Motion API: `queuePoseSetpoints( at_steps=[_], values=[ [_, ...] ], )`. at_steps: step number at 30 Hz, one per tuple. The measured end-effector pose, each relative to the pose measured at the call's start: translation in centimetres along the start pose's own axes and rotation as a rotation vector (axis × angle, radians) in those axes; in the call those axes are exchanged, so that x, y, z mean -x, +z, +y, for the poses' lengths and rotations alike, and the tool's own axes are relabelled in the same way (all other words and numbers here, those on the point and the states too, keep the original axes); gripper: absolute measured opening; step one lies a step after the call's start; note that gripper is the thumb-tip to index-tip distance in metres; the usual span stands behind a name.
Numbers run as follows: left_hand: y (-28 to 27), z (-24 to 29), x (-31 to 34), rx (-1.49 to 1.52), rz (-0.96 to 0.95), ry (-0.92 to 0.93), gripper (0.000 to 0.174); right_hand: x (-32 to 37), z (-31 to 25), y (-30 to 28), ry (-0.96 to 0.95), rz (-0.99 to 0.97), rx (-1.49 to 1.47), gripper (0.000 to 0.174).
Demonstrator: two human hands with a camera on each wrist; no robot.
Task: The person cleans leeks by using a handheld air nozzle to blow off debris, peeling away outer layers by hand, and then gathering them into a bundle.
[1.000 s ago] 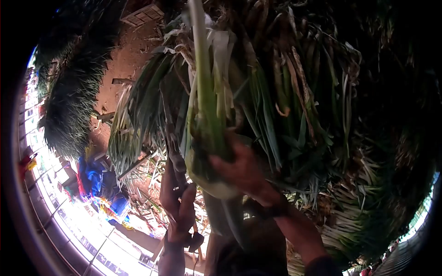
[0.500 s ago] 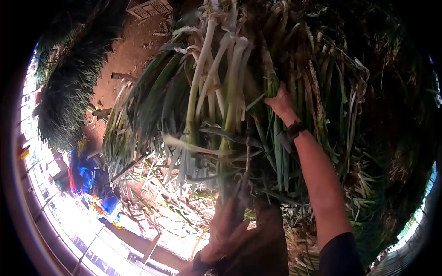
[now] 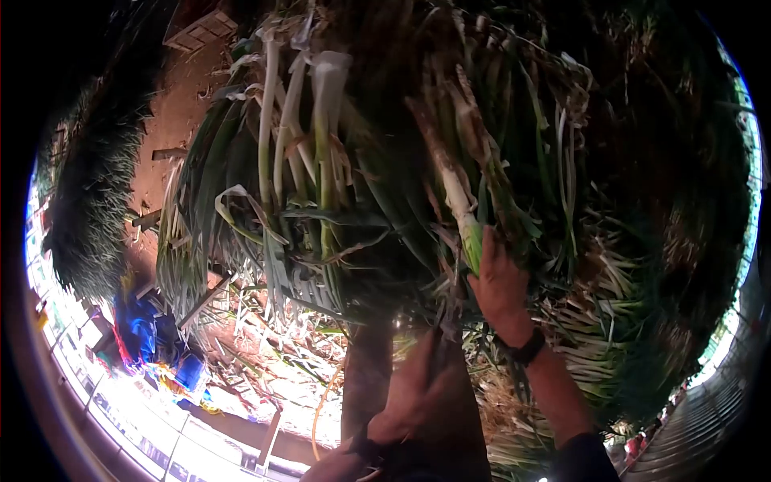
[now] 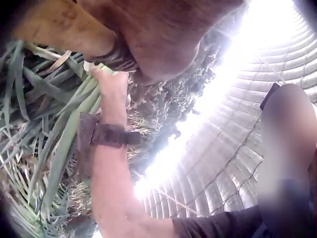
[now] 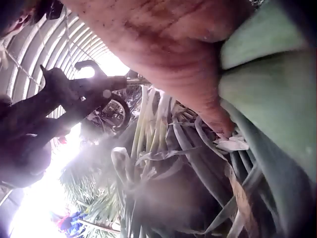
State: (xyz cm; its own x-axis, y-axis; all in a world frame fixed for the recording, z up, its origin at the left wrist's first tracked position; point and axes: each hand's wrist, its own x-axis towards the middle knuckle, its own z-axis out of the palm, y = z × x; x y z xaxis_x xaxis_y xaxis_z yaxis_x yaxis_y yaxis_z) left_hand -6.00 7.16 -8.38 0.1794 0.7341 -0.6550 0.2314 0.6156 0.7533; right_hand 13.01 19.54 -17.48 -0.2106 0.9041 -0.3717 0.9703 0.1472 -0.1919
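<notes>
A big heap of long green leeks (image 3: 321,161) fills the head view. My right hand (image 3: 498,281), a dark strap on its wrist, grips one pale-stemmed leek (image 3: 454,193) near its green part. In the right wrist view the palm (image 5: 173,39) wraps that green stalk (image 5: 267,89). The left wrist view shows the right hand (image 4: 106,82) closed on green leaves. My left hand (image 3: 414,386) is lower, just left of the right wrist, fingers curled round a dark tool (image 3: 442,337). Its silhouette with the tool (image 5: 84,91) shows against the light.
Bare reddish earth (image 3: 173,120) lies left of the heap, with a slatted crate (image 3: 201,28) at the top. Another dark green heap (image 3: 88,201) sits far left. Blue cloth (image 3: 140,329) and leaf trimmings (image 3: 273,353) lie below. An arched tunnel roof (image 4: 237,148) glows bright.
My right hand came back from far up the heap and now grips a single leek closer to me. The left hand stayed low with its dark tool.
</notes>
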Motion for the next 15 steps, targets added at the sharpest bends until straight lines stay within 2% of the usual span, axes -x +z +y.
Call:
queuePoseSetpoints(
  at_steps=[2, 4, 8, 10, 11, 12, 15],
  values=[
    [1.6, -0.9, 0.5, -0.027, -0.003, -0.002, 0.073, 1.9, 0.2, 0.4, 0.047, -0.079, 0.025, 0.103],
    [3.0, -1.2, 0.5, -0.027, 0.051, 0.153, 0.071, 3.2, 0.8, 1.2, 0.063, -0.093, 0.083, 0.105],
    [4.3, 0.3, -1.5, -0.096, 0.060, 0.027, 0.067, 4.5, 1.2, 0.8, 0.090, -0.157, 0.098, 0.107],
    [4.1, 1.6, -3.2, 0.002, 0.138, -0.063, 0.063, 4.9, 1.6, 0.9, 0.079, -0.171, 0.083, 0.108],
    [4.2, 0.6, -4.5, -0.078, 0.206, 0.007, 0.058, 5.1, 1.9, 1.1, 0.072, -0.162, 0.062, 0.108],
    [4.2, 0.1, -5.7, -0.083, 0.210, 0.000, 0.058, 5.3, 2.3, 1.2, 0.066, -0.155, 0.043, 0.108],
    [2.8, 0.2, -10.6, 0.041, 0.275, 0.020, 0.056, 4.9, 3.7, 0.3, 0.051, -0.210, -0.132, 0.111]
  ],
)
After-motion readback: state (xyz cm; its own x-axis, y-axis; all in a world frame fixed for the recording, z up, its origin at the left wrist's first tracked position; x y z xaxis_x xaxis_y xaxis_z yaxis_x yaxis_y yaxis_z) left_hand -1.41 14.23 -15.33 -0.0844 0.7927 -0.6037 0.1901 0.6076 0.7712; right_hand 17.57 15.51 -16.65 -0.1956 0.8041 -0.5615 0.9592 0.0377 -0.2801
